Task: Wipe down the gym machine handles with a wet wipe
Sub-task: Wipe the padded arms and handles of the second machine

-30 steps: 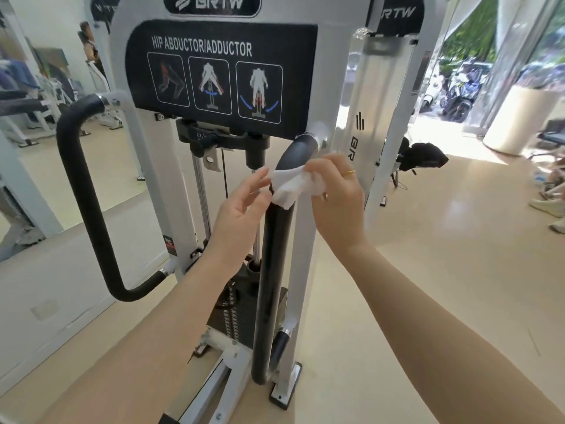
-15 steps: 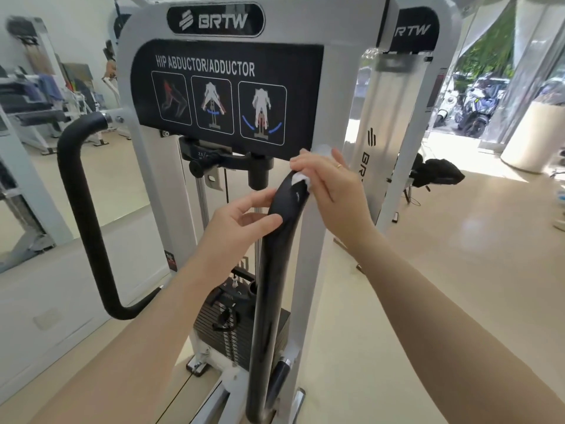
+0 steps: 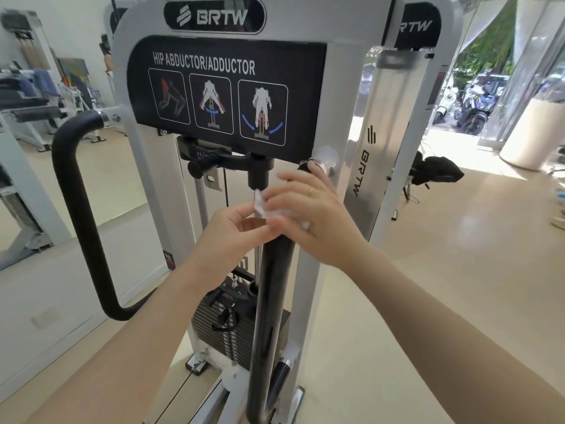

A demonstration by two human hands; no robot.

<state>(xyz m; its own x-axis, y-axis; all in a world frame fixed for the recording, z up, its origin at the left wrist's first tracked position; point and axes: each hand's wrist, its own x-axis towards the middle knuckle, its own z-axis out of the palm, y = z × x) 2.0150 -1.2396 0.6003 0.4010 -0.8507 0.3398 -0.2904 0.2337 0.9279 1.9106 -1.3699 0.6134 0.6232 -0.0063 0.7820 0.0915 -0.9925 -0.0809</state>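
Note:
A white hip abductor/adductor machine [image 3: 146,185] stands in front of me with two black padded handles. The right handle [image 3: 269,301] runs down the middle of the view. My right hand [image 3: 308,209] is wrapped around its upper part and presses a crumpled white wet wipe [image 3: 269,209] against it. Fingertips of my left hand [image 3: 232,231] pinch the wipe's left edge beside the handle. The left handle [image 3: 79,209] curves at the machine's left side, untouched.
A black weight stack [image 3: 220,332] with its pin sits low behind the right handle. A mirror wall [image 3: 36,179] is at the left. A second white machine upright [image 3: 367,166] stands just right. Beige floor [image 3: 458,270] spreads to the right toward glass doors.
My right hand slid the wipe up to the handle's top bend, then back down a little. My left hand shifted from the bare handle to the wipe's edge.

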